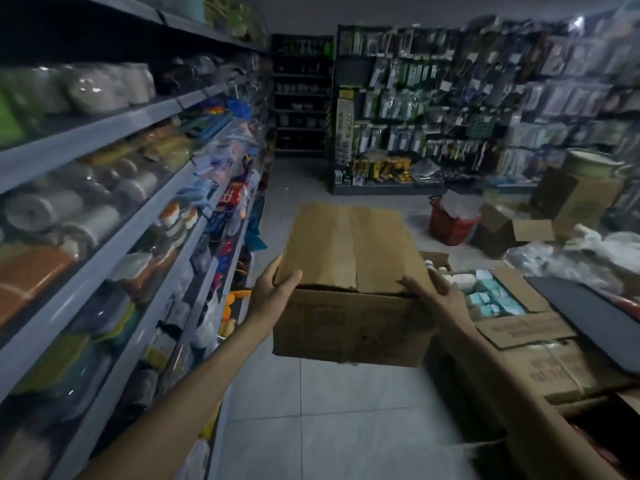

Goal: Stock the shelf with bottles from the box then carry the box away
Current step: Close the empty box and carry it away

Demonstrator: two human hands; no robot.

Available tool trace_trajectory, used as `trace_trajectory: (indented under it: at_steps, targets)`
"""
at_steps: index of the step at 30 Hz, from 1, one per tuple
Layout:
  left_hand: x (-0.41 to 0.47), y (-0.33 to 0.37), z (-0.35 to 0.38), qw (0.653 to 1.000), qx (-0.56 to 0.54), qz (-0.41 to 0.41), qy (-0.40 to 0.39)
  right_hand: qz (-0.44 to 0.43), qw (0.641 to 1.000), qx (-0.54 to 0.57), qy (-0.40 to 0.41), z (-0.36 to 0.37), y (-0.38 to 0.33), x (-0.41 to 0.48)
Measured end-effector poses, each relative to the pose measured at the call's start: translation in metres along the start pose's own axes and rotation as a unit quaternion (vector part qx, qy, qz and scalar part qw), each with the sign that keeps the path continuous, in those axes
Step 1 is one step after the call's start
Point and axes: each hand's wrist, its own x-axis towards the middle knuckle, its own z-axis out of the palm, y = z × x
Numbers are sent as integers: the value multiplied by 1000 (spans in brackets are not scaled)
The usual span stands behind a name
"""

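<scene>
Centrally, a brown cardboard box [349,258] is held in the air above the tiled floor [329,427], its top flaps folded shut so that its contents are hidden. The left hand [277,289] grips the near left top corner; the right hand [433,289] grips the near right one. At left runs the stocked shelf [104,131]. At right, an open carton [519,332] holds white and teal packets [491,292]. Beyond stands a red basket [450,226] with pale, blurred contents.
</scene>
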Motion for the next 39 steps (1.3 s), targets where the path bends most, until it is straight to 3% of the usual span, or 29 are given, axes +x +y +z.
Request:
trace_trajectory:
  at_steps: [15, 22, 30, 35, 39]
  targets:
    - [318, -87, 69, 989, 118, -86, -20, 42, 996, -33, -71, 79, 38, 347]
    - [458, -203, 71, 977, 170, -115, -57, 67, 987, -67, -127, 180, 97, 478]
    - [591, -361, 81, 922, 340, -145, -117, 181, 970, -54, -150, 300, 210, 613]
    - [627, -495, 113, 887, 415, -155, -131, 278, 943, -44, -175, 355, 338, 670]
    - [635, -621, 148, 881, 414, -187, -134, 333, 925, -35, -178, 391, 462, 706]
